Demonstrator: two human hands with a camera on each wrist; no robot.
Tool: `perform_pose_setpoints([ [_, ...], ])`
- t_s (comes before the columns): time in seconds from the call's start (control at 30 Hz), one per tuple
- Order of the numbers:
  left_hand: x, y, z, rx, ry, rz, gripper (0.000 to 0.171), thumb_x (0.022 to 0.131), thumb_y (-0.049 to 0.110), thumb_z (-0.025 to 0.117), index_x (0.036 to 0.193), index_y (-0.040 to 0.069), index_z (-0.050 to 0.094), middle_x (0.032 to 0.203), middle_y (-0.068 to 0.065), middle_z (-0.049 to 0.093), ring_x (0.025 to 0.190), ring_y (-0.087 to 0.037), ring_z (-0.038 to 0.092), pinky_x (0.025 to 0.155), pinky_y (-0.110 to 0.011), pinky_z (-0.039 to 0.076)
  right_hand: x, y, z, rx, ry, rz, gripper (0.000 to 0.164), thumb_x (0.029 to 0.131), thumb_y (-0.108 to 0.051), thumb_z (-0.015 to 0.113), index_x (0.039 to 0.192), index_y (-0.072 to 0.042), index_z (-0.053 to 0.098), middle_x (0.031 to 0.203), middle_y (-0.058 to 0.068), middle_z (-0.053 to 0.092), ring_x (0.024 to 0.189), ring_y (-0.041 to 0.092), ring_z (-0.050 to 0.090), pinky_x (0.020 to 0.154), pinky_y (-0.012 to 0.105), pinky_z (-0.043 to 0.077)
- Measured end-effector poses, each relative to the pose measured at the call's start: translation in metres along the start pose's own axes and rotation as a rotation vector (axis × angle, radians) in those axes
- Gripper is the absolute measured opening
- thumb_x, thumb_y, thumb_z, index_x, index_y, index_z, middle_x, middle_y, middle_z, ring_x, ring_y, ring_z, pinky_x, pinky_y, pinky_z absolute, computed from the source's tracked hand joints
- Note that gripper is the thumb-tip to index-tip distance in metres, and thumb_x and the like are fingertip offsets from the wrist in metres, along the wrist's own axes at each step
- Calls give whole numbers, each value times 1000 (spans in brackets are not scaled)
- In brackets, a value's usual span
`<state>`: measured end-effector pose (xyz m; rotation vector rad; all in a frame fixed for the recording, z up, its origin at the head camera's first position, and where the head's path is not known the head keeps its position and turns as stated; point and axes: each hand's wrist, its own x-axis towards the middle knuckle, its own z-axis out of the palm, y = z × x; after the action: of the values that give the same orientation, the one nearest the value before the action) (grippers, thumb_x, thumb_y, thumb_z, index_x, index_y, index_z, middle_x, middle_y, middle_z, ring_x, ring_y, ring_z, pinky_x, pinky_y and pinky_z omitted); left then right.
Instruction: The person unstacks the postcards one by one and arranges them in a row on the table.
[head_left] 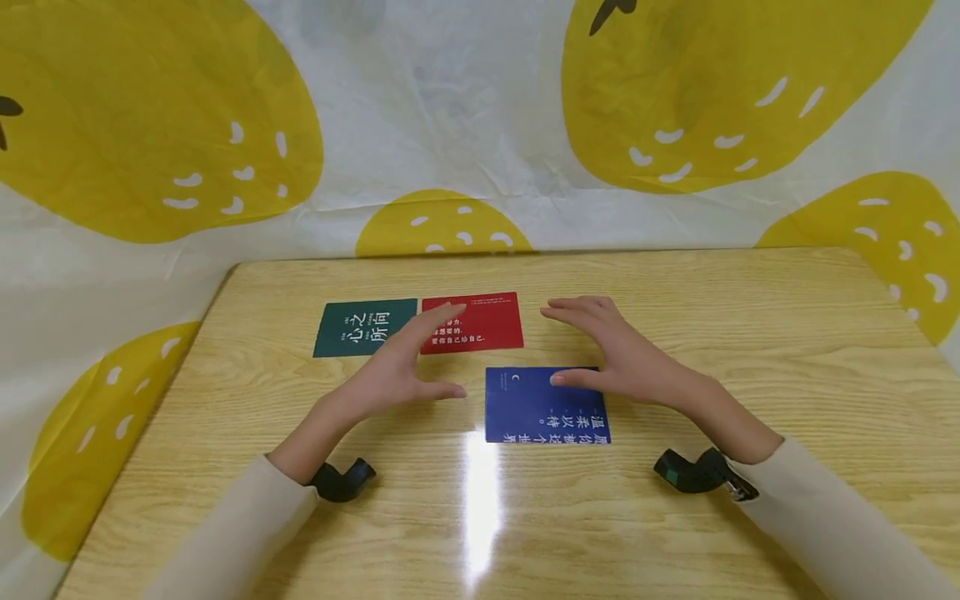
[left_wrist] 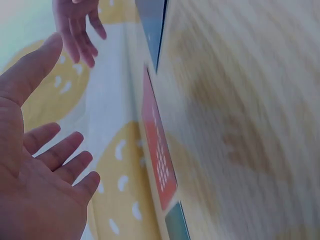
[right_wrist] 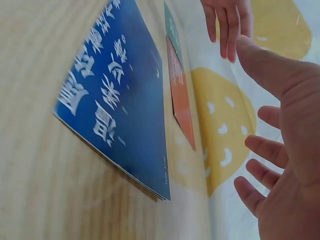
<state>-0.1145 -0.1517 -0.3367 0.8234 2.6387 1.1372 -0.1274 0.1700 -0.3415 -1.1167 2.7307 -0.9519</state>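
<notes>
Three rectangular printed cards or booklets lie flat on the wooden table. In the head view the green card (head_left: 337, 329) is at the left, with the red card (head_left: 487, 321) close beside it. Nearer the person is the blue card (head_left: 525, 408), its white lettering upside down; the right wrist view shows several thin layers at the edge of this blue card (right_wrist: 135, 100). My left hand (head_left: 397, 362) hovers with fingers spread, covering part of the red card. Above the blue card's upper right corner is my right hand (head_left: 615, 350), fingers apart. Neither hand holds anything.
A white cloth with yellow fruit prints (head_left: 450, 125) hangs behind the table (head_left: 750, 333) and along its left side. Dark wrist devices (head_left: 345, 481) sit at both cuffs. A bright light reflection crosses the tabletop near the front.
</notes>
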Motion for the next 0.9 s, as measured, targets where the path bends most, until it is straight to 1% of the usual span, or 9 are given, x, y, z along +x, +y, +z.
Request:
perform_pose_setpoints([
  [0.17, 0, 4, 14, -22, -16, 24, 96, 71, 33, 85, 150, 28, 30, 154, 1, 27, 141, -18, 22, 108, -49, 30, -14, -7, 2, 24, 1, -7, 82, 78, -42, 77, 145, -12, 41, 147, 7, 38, 133, 29, 27, 101, 56, 34],
  [0.33, -4, 7, 30, -68, -26, 34, 96, 70, 32, 86, 149, 28, 32, 154, -5, 28, 141, -18, 23, 108, -49, 30, -28, -14, 4, 56, 18, -19, 83, 77, -39, 79, 146, -16, 39, 147, 3, 38, 132, 26, 29, 100, 56, 35],
  [0.43, -7, 10, 39, -79, -32, 34, 96, 70, 33, 86, 149, 27, 32, 153, -2, 30, 140, -16, 23, 109, -47, 30, -36, -16, 5, 64, 27, -29, 82, 77, -37, 80, 145, -17, 40, 146, 4, 39, 131, 27, 30, 98, 58, 36],
  [0.53, -11, 12, 46, -71, -33, 32, 97, 69, 33, 87, 149, 23, 33, 152, -1, 30, 140, -17, 23, 110, -45, 28, -43, -15, 8, 77, 29, -29, 81, 77, -35, 81, 145, -18, 40, 145, 4, 40, 131, 27, 31, 97, 58, 37],
  [0.63, -15, 13, 52, -68, -33, 8, 97, 69, 34, 86, 149, 21, 33, 153, 0, 30, 140, -16, 23, 111, -44, 28, -50, -14, 11, 85, 33, -25, 82, 76, -33, 82, 145, -18, 40, 144, 3, 41, 130, 26, 32, 96, 57, 37],
  [0.77, -19, 11, 59, -86, -44, -11, 97, 70, 36, 86, 150, 19, 32, 153, -1, 29, 141, -16, 22, 111, -44, 27, -57, -12, 18, 106, 50, -37, 83, 75, -29, 83, 145, -17, 40, 143, 2, 43, 129, 26, 34, 97, 55, 36],
  [0.9, -20, 7, 66, -77, -32, -2, 99, 70, 34, 86, 150, 16, 31, 155, -3, 26, 143, -18, 18, 112, -45, 25, -61, -12, 23, 128, 61, -47, 83, 74, -26, 84, 144, -14, 42, 143, 2, 43, 128, 25, 35, 98, 53, 35],
])
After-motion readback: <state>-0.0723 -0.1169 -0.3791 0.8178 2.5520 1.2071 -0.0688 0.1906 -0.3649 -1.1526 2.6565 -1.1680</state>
